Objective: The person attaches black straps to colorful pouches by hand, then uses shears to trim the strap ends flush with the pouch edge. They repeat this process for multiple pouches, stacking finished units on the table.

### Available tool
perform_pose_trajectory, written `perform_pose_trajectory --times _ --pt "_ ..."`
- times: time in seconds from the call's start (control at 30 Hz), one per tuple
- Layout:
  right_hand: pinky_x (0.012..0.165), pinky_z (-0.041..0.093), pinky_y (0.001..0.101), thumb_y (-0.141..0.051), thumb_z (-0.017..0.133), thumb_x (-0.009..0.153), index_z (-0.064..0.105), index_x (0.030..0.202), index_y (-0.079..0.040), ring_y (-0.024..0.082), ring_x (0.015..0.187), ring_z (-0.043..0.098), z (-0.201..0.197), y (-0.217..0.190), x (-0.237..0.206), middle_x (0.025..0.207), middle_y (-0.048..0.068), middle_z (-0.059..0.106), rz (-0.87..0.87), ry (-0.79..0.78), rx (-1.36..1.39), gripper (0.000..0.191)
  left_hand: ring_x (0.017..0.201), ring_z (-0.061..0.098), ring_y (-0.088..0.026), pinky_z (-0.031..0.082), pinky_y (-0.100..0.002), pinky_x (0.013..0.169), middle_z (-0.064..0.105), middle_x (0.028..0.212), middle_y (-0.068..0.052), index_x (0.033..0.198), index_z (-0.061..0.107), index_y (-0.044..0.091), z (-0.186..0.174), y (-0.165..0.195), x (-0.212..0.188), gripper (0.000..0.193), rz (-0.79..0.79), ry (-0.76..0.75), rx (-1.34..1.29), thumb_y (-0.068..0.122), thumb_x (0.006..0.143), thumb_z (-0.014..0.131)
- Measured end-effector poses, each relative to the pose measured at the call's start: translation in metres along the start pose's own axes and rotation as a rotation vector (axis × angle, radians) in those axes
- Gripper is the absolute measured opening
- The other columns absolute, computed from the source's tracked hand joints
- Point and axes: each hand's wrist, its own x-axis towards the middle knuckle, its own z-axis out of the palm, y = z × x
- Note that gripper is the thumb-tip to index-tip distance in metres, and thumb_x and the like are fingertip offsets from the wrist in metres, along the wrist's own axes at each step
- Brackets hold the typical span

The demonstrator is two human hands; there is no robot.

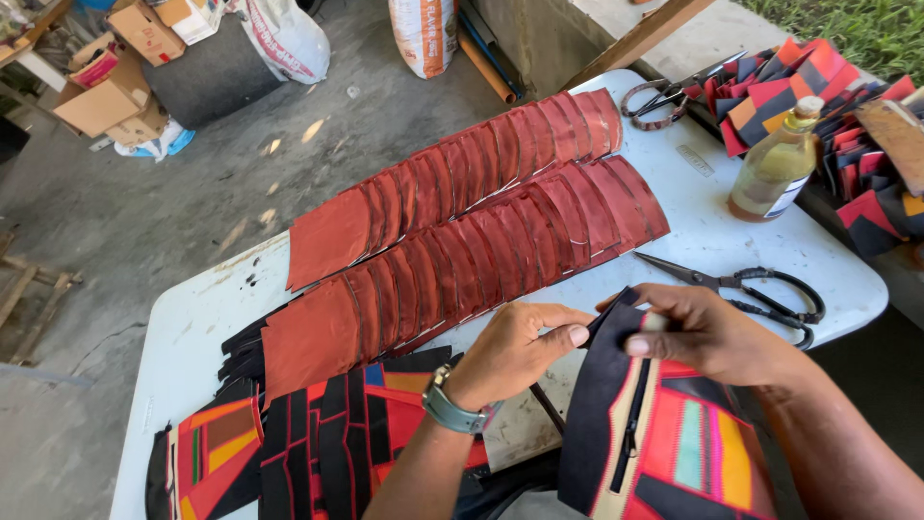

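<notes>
My left hand and my right hand pinch the top edge of a patchwork fabric pouch with a dark zipper, held near the front of the white table. The left hand wears a grey watch. Two long rows of overlapping reddish-brown leather pieces lie fanned across the table beyond my hands. A stack of black, red and orange patchwork panels rests at the front left, partly under my left forearm.
Black scissors lie just beyond my right hand. A glass bottle of yellowish liquid stands at the back right beside more patchwork pieces and another pair of scissors. Cardboard boxes and sacks sit on the concrete floor.
</notes>
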Motion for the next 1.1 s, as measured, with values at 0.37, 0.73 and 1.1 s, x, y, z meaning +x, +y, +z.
perform_pose_trajectory --times 0.37,0.73,1.1 --pt "0.072 0.049 0.0266 -0.010 0.074 0.088 0.072 0.108 0.002 0.008 0.080 0.060 -0.008 0.019 -0.002 0.085 0.001 0.070 0.053 0.073 0.344 0.023 0.079 0.072 -0.009 0.057 -0.025 0.066 0.078 0.098 -0.012 0.121 0.073 0.002 -0.001 0.029 0.007 0.030 -0.215 -0.074 0.016 0.000 0.093 0.065" --pt "0.071 0.050 0.0257 -0.010 0.074 0.088 0.072 0.104 0.000 0.008 0.079 0.062 -0.007 0.017 -0.001 0.084 0.002 0.071 0.064 0.076 0.368 0.019 0.086 0.065 -0.007 0.055 -0.024 0.074 0.072 0.094 -0.006 0.113 0.070 -0.006 0.008 0.011 0.005 0.021 -0.178 -0.085 -0.128 0.007 0.097 0.065" --pt "0.076 0.051 0.0273 -0.006 0.074 0.087 0.071 0.106 0.001 0.010 0.083 0.064 -0.022 0.012 -0.016 0.088 0.003 0.071 0.054 0.113 0.374 0.021 0.079 0.065 -0.005 0.055 -0.022 0.068 0.074 0.089 -0.005 0.113 0.074 -0.002 0.006 0.003 0.014 0.019 -0.094 -0.171 -0.109 0.010 0.100 0.071"
